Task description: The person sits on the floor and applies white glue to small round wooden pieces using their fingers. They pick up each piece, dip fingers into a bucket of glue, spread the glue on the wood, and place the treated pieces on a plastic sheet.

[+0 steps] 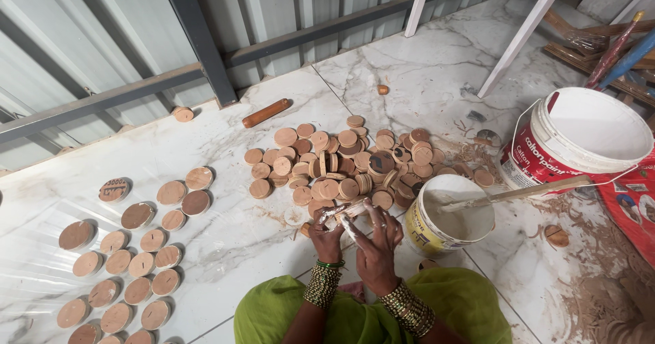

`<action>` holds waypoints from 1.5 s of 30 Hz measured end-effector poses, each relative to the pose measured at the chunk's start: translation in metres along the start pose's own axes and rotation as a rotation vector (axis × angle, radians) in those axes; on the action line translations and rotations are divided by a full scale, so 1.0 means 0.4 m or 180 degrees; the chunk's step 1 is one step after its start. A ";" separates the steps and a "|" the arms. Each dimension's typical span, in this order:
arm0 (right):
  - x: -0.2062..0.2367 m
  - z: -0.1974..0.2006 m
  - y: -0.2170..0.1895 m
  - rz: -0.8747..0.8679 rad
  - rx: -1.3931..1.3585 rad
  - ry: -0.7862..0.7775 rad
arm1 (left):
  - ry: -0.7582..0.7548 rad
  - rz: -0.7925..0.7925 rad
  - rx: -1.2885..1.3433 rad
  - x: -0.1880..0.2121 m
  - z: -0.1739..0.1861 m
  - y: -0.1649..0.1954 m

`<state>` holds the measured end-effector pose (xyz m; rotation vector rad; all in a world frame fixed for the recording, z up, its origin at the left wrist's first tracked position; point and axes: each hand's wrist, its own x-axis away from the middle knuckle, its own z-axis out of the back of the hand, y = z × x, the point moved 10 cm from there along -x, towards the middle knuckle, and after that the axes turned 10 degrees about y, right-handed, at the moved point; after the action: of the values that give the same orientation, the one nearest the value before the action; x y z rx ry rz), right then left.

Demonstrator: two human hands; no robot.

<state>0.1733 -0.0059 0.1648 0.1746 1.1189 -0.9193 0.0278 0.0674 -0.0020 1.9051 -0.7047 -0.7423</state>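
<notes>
We sit on a white marbled floor [225, 248] that runs up to a grey corrugated metal wall [102, 37] at ten to twelve o'clock. At eight o'clock, rows of coated wooden discs [129, 265] lie flat and apart from one another. A brown wooden cylinder [266, 112] lies near the wall at eleven o'clock. At twelve o'clock a loose heap of bare wooden discs [348, 166] spreads out just beyond our hands. Our left hand [326, 238] and right hand [377, 243] are close together at the centre, both gripping a pale smeared disc [344, 214] between the fingers; the left holds it while the right presses on it. At two o'clock a small white pot [447, 214] stands just beside the right hand, a stick [518, 194] resting across its rim. Farther right, a large white and red bucket [580, 142] stands among wood shavings [593, 248], with white slats [522, 33] leaning above it.
</notes>
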 end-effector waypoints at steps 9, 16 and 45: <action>-0.004 -0.013 0.087 -0.0547 -0.0270 -0.0241 | 0.0101 -0.0285 -0.0491 0.002 0.007 0.016; -0.017 -0.013 0.048 0.0002 0.0363 -0.0144 | 0.0247 -0.0346 -0.0657 0.002 0.012 0.041; -0.048 -0.026 0.144 0.0257 0.0241 -0.0650 | 0.0381 -0.1818 -0.2344 -0.012 -0.002 0.262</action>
<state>0.2045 0.0467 0.1581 0.1821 0.8831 -0.8871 0.0081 0.0301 0.0942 1.4277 0.2113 -1.0466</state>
